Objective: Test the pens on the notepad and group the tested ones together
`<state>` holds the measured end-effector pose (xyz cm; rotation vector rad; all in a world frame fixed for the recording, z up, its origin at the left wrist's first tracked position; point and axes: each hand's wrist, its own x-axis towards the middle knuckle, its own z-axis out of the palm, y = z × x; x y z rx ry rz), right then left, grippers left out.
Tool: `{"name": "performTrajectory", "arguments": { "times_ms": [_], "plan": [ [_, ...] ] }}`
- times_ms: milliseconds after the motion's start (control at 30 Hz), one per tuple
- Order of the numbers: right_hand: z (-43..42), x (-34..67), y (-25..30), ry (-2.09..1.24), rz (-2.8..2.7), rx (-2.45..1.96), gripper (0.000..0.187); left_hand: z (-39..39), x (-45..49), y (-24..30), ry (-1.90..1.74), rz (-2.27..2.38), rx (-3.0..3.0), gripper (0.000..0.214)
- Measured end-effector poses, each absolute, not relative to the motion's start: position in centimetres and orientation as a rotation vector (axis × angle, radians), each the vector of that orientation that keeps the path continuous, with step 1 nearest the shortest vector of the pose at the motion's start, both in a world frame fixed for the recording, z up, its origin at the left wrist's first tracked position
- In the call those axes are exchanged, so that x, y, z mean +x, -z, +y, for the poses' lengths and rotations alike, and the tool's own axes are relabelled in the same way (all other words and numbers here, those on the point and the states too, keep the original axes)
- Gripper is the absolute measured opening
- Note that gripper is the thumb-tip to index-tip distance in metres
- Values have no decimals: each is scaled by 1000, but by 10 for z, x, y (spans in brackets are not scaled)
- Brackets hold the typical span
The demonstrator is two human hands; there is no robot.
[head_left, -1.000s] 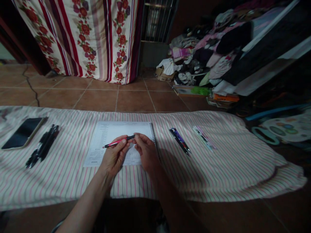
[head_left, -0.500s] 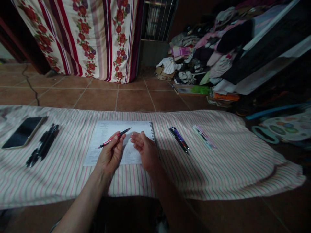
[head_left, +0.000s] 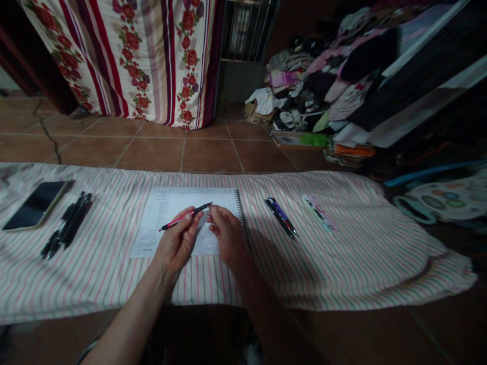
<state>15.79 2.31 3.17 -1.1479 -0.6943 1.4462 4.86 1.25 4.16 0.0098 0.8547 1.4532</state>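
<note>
My left hand (head_left: 177, 243) is closed on a red pen (head_left: 178, 219) with a black end, held slanted above an open spiral notebook (head_left: 167, 203). My right hand (head_left: 228, 235) sits beside it with bent fingers, and its fingertips meet the pen's black end. The notebook lies on a striped cloth (head_left: 342, 253) spread over the tiled floor. Both hands hover over the notebook's lower right part.
A dark phone (head_left: 36, 205) and a bunch of black pens (head_left: 68, 225) lie at the left of the cloth. A purple pen (head_left: 281, 218) and a white patterned pen (head_left: 318, 214) lie right of the notebook. A flowered hanging cloth (head_left: 152, 61) and a heap of clothes (head_left: 323, 76) stand behind.
My right hand left the pen's end and opened half a second ago, then came back to the black end. My left hand kept hold of the pen throughout.
</note>
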Motion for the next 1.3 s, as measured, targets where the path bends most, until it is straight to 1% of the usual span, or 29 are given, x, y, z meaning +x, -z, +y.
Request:
{"name": "performTrajectory", "arguments": {
  "times_ms": [467, 667, 867, 1067, 1300],
  "plan": [
    [26, 160, -30, -1418, -602, -1174, 32, 7, 55, -39, -1402, 848, 149, 21],
    [28, 159, -27, -1400, -586, -1172, 31, 8, 56, -38, -1436, 908, 101, 17],
    [29, 159, -22, -1365, -672, -1151, 25, 8, 60, -40, -1489, 949, 92, 14],
    [31, 161, -15, -1263, -811, -1214, 26, 8, 62, -41, -1509, 970, 76, 16],
    [29, 159, -16, -1273, -774, -1174, 24, 8, 64, -39, -1539, 949, 94, 15]
  ]
}}
